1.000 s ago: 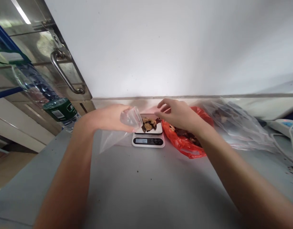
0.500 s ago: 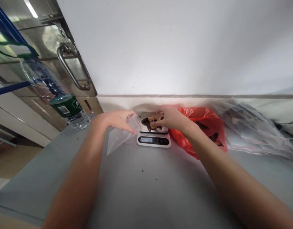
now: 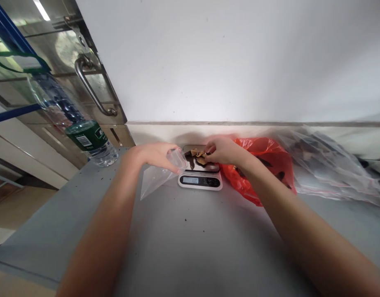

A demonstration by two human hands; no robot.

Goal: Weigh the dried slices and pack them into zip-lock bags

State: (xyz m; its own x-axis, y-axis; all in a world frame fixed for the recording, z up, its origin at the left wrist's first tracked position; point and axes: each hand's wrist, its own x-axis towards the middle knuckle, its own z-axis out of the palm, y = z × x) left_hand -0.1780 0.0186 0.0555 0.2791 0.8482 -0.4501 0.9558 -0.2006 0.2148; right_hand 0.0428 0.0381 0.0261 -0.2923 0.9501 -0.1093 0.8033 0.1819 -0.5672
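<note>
- Left grip (image 3: pixel 159 156) is closing round a clear bag (image 3: pixel 157 178); I'm holding it by its upper part, near the mouth.
- Bag's mouth is facing the scale (image 3: pixel 200 186), sitting right at the left side of its plate (image 3: pixel 198 168); the rest is hanging down and left to a pointed corner.
- Right grip (image 3: pixel 224 152) is reaching over the plate's right side, fingers bent at the brown pieces (image 3: pixel 200 160); I'm not able to tell whether I'm pinching one or just touching.
- Brown pieces, dark and tan, are lying in a small loose heap on the plate, between my two hands, some hiding behind my right fingers.
- Scale is resting on the grey counter (image 3: pixel 177 251), front panel facing me; display (image 3: pixel 190 180) is showing what looks like 1-0-0, decimal point too small to tell. Buttons (image 3: pixel 210 180) are sitting right of it.
- Red bag (image 3: pixel 282 165) is standing open just right of the scale, holding more dark pieces (image 3: pixel 264 161); my right forearm (image 3: pixel 282 196) is covering part of it.
- Flat clear bags (image 3: pixel 332 169) are lying piled right of the red bag, against the back.
- Bottle (image 3: pixel 103 156) with a green label (image 3: pixel 86 135) is standing at the counter's left edge, near a metal door (image 3: pixel 64 45) with a handle (image 3: pixel 91 88).
- White wall (image 3: pixel 214 62) is rising behind everything.
</note>
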